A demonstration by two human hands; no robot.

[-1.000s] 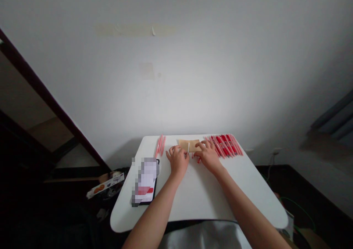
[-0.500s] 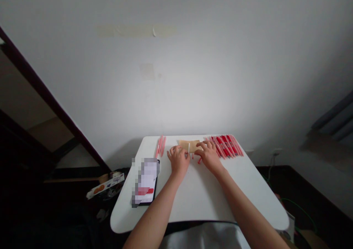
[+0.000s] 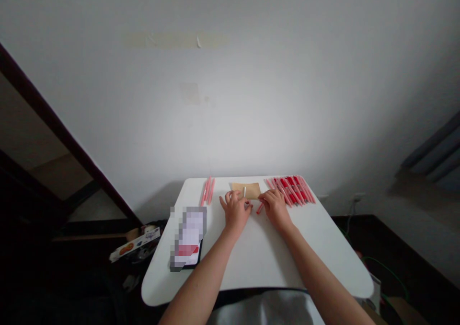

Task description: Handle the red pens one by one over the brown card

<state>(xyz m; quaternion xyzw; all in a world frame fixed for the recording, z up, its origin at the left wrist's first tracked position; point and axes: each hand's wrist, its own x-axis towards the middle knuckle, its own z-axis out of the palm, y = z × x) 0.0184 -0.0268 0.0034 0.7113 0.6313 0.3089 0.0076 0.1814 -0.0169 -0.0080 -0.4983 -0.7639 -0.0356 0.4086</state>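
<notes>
Both of my hands rest on a white table near its far edge. My left hand has its fingers curled in a pinch just in front of a small tan card that has a thin white stick lying on it. My right hand is curled beside it, fingertips pinched toward the left hand, with a short red piece on the table between them. What each pinch holds is too small to name. A row of several red pens lies to the right of my right hand.
Three pink pens lie at the far left of the table. A phone with a blurred screen sits near the left edge. A white wall stands right behind the table. A box lies on the dark floor to the left.
My right hand has drawn back from the red pens and closed in toward my left hand. My left hand shifted slightly forward and right.
</notes>
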